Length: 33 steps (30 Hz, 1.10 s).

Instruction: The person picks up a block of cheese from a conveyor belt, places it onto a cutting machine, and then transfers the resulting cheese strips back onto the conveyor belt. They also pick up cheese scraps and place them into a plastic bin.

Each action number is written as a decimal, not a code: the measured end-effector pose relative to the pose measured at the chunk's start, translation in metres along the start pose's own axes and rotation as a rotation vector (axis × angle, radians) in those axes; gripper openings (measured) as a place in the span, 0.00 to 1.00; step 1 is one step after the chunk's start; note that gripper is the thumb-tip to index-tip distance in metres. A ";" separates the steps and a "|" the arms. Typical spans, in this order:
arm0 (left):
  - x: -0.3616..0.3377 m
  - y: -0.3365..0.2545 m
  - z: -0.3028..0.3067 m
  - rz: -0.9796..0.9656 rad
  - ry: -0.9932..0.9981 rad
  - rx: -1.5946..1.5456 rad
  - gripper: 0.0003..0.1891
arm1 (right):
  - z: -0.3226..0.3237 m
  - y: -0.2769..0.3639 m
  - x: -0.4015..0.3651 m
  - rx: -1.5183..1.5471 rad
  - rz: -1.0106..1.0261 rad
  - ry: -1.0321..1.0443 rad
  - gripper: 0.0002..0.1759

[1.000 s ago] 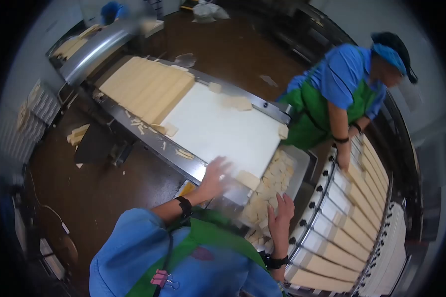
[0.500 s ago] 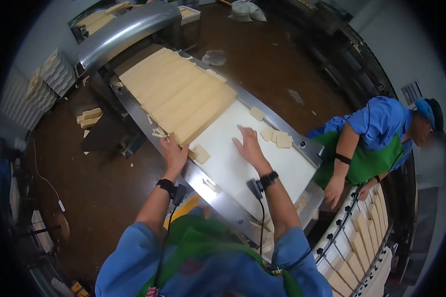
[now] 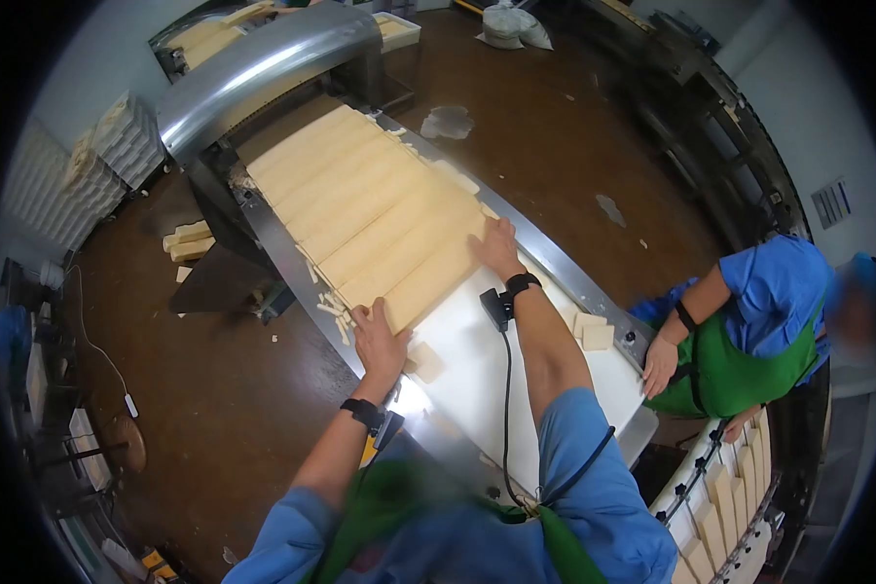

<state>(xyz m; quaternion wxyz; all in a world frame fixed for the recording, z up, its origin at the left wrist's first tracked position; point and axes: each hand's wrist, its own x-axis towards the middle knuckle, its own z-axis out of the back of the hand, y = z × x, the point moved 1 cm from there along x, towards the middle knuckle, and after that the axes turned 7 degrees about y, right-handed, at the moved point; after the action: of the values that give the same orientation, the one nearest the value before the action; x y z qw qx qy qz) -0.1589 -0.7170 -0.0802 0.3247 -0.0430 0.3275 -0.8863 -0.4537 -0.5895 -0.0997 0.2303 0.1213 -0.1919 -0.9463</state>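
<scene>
Rows of pale yellow dough-like slabs (image 3: 360, 209) lie side by side on a white belt (image 3: 472, 375). At the near left end of the front slab, my left hand (image 3: 380, 341) touches its edge with the fingers apart. My right hand (image 3: 497, 248) rests at the other end of the same slab, fingers bent over its edge; whether it grips is unclear. A thin square piece (image 3: 424, 362) lies just beside my left hand. Two more squares (image 3: 597, 337) lie near the belt's far right edge. Small scraps (image 3: 336, 310) line the left side.
A curved metal hood (image 3: 263, 73) spans the belt's far end. At the right, a co-worker in a green apron (image 3: 759, 365) has one hand on the belt's end, near a rack of long pale pieces (image 3: 720, 501). Stacked white trays (image 3: 122, 141) stand at the back left.
The slabs have come further down the belt. My right hand has moved from above the bare belt to the front slab's far end. The co-worker's hand has moved onto the belt frame.
</scene>
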 end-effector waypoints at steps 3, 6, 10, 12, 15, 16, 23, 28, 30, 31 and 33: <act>0.003 -0.001 -0.006 0.010 -0.013 0.013 0.45 | -0.007 0.001 0.021 -0.053 -0.080 0.020 0.42; 0.003 -0.003 -0.016 0.015 -0.050 0.049 0.45 | -0.016 -0.005 0.021 -0.032 -0.032 0.055 0.43; 0.003 -0.016 -0.019 0.092 -0.041 0.079 0.45 | -0.022 -0.026 0.014 0.087 0.091 -0.085 0.44; 0.001 -0.017 -0.020 0.079 -0.030 0.098 0.43 | -0.017 -0.045 -0.005 0.073 0.096 -0.104 0.46; -0.005 -0.024 -0.025 -0.014 -0.013 0.124 0.40 | 0.008 -0.071 -0.067 0.159 0.023 -0.152 0.45; -0.009 -0.031 -0.027 -0.090 0.030 0.130 0.41 | 0.010 -0.091 -0.088 0.158 0.003 -0.217 0.45; -0.054 -0.087 -0.042 -0.536 0.465 0.142 0.47 | 0.053 -0.160 -0.301 0.056 -0.617 -0.419 0.39; -0.048 -0.077 -0.079 -0.742 0.521 0.445 0.59 | 0.019 -0.164 -0.349 0.009 -0.689 -0.561 0.39; -0.044 -0.066 -0.100 -0.740 0.562 0.388 0.55 | 0.013 -0.156 -0.356 -0.162 -0.647 -0.638 0.38; -0.048 -0.070 -0.100 -0.756 0.569 0.372 0.54 | 0.021 -0.148 -0.360 0.000 -0.707 -0.654 0.36; -0.071 -0.081 -0.095 -0.851 0.583 0.304 0.54 | 0.034 -0.137 -0.376 0.023 -0.739 -0.611 0.36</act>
<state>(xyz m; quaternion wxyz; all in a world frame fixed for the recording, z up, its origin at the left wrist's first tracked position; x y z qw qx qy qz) -0.1752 -0.5754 -0.0952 -0.1648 0.1234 0.2256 -0.9522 -0.1927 -0.2849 -0.0734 -0.1899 -0.0998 -0.2053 -0.9549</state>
